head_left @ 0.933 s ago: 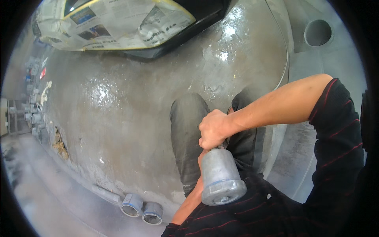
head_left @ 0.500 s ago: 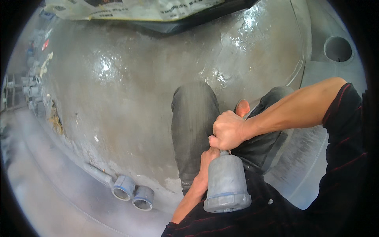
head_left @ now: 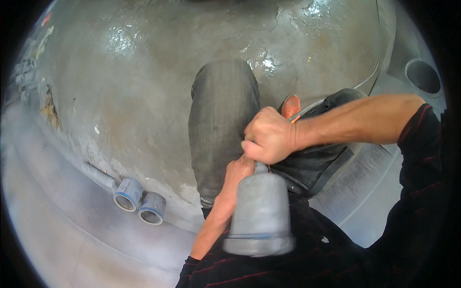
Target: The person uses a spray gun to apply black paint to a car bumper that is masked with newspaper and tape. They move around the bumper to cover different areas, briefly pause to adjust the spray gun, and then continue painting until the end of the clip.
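While the right forearm reaches across from the side, the right hand (head_left: 270, 134) sits above the narrow neck of a grey cup (head_left: 261, 206), its fingers folded tightly into a fist with hold of the piece at that neck. Just below and to its left, the left hand (head_left: 240, 170) presses close against the right; its fingers are partly covered, so I cannot tell how far they are closed or exactly what they grip. The cup hangs in front of the dark, red-striped top (head_left: 307, 249), between the two forearms, its wide end toward the lower edge and a little blurred. Beyond the hands are a bent knee (head_left: 223, 96) and an orange, rounded thing (head_left: 291, 106). Two grey cylinders with blue-edged rims (head_left: 128, 194) stand side by side on the floor (head_left: 134, 105) at left.
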